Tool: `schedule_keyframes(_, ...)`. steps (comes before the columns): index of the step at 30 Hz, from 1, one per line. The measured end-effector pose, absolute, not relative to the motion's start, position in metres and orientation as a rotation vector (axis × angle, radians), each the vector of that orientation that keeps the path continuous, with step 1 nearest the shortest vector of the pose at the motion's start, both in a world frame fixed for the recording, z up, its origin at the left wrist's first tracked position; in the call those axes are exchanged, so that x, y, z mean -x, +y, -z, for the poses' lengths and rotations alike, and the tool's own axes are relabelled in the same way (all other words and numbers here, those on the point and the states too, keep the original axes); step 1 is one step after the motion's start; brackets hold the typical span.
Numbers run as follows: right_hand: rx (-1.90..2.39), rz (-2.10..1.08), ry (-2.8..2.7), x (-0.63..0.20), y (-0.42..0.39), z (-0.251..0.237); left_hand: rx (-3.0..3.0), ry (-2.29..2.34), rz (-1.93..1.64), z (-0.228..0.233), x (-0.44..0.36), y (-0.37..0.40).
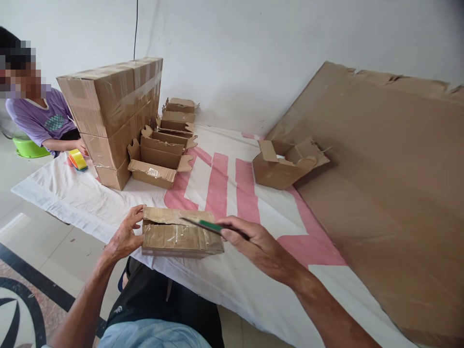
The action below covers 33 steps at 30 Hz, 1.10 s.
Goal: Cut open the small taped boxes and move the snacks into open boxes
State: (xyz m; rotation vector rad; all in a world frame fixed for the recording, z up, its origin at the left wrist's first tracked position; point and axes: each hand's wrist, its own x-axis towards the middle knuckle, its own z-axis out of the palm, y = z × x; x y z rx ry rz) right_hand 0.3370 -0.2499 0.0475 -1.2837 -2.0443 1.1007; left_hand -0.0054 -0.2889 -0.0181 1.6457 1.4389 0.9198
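Note:
A small closed cardboard box [181, 240] lies on the cloth at the table's near edge, with a torn gap along its top seam. My left hand [127, 233] grips the left end of this box, the fingers at the far corner and the thumb at the near side. In my right hand [246, 239] is a green-handled utility knife [210, 225]. Its thin dark blade points left and lies over the top of the box, close to the seam; I cannot tell whether it touches the cardboard.
Taped cartons [114, 111] stand stacked at the left, beside several open boxes [154, 166]. Another open box [277, 171] sits at right, before a large leaning cardboard sheet [384, 193]. A person in purple [54, 116] sits at the far left near rolls of coloured tape [77, 159].

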Motion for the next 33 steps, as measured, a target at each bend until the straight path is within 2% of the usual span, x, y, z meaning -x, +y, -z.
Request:
schedule_keyframes(7, 1.021, -0.947, -2.451, -0.283, -0.223, -0.086, -1.646, 1.411, -0.877, 0.012, 0.005, -0.289)
schedule_keyframes(15, 1.035, -0.643, -2.729, -0.271, -0.212, -0.100, -1.653, 1.391, -0.858, 0.013, 0.005, -0.288)
schedule_keyframes(27, 1.049, -0.013, -3.015, -0.247, -0.210, -0.108, -1.742, 1.419, -0.858, 0.008, 0.007, -0.284)
schedule_keyframes(33, 1.004, 0.121, -3.037, -0.243, -0.209, -0.114, -1.784, 1.466, -0.803, 0.003, 0.011, -0.281)
